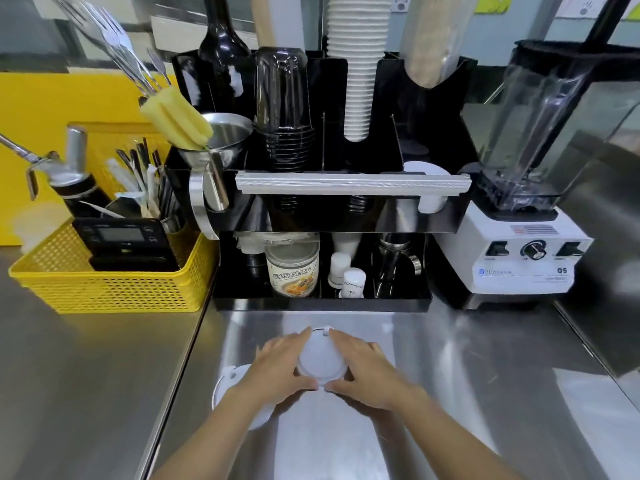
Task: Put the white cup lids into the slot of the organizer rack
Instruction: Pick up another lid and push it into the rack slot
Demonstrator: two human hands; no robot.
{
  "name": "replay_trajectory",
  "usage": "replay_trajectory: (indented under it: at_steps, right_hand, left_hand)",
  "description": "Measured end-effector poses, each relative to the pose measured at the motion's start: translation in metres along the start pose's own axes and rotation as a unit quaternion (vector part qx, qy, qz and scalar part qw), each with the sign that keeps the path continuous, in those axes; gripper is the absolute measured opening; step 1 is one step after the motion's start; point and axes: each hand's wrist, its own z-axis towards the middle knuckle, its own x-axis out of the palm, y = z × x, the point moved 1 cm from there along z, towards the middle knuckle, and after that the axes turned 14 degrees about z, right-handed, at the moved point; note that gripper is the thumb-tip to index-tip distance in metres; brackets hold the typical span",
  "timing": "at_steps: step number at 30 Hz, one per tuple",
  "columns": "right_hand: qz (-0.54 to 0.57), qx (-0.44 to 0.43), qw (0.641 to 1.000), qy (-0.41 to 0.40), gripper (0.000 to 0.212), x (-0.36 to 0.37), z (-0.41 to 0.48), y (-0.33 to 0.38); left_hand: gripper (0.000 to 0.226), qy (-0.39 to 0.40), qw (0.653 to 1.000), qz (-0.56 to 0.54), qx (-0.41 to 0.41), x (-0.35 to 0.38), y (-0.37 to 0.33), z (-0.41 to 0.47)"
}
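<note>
A white cup lid (pixel 320 362), or possibly a small stack of them, sits on the stainless steel counter (pixel 467 393) directly in front of the black organizer rack (pixel 322 304). Whether it is 1 lid or several cannot be told from above. The left hand (pixel 277 367) and the right hand (pixel 369 370) cup it from opposite sides, fingers curled partly closed around the rim with fingertips at the far edge and thumbs at the near edge. It is unclear whether the lid is lifted or resting on the counter.

A 2nd white lid (pixel 230 393) lies on the counter just beside the left wrist, partly hidden under the forearm.

White lids already stand in the rack's upper right compartment (pixel 424 169), behind the grey bar (pixel 353 183) across the rack's front. That looks like the target slot, and it is well apart from the hands, up and to the right.

The blender (pixel 526 216) stands just to the right of the rack, and a yellow basket (pixel 114 289) just to the left.

Risks from here, as I judge them: the pinch is only on the rim, so a thin flexible lid could bow and pop free, or a stack could splay. The grey bar may catch the lid edge on the way in. The left forearm could sweep the 2nd lid along the counter when the hands rise.
</note>
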Motion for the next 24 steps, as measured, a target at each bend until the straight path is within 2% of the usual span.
replay_trajectory:
  at_steps: [6, 10, 17, 19, 24]
  right_hand:
    - [0.014, -0.007, 0.999, -0.036, 0.080, -0.001, 0.001, 0.000]
    - [0.050, -0.048, 0.993, -0.091, 0.073, -0.025, -0.002, 0.012]
    - [0.109, -0.123, 0.969, -0.186, 0.070, -0.116, -0.029, 0.066]
    - [0.109, -0.135, 0.962, -0.211, 0.067, -0.142, -0.037, 0.079]
    - [0.099, -0.155, 0.943, -0.277, 0.058, -0.202, -0.045, 0.095]
  left_hand:
    - [0.077, -0.036, 0.997, -0.068, 0.014, 0.005, 0.000, -0.007]
    - [0.069, -0.091, 0.992, -0.078, 0.025, -0.022, -0.006, -0.007]
    - [0.061, -0.206, 0.968, -0.087, 0.112, -0.108, -0.049, -0.008]
    - [0.056, -0.225, 0.961, -0.101, 0.128, -0.132, -0.065, -0.005]
    - [0.062, -0.253, 0.941, -0.127, 0.186, -0.183, -0.099, 0.020]
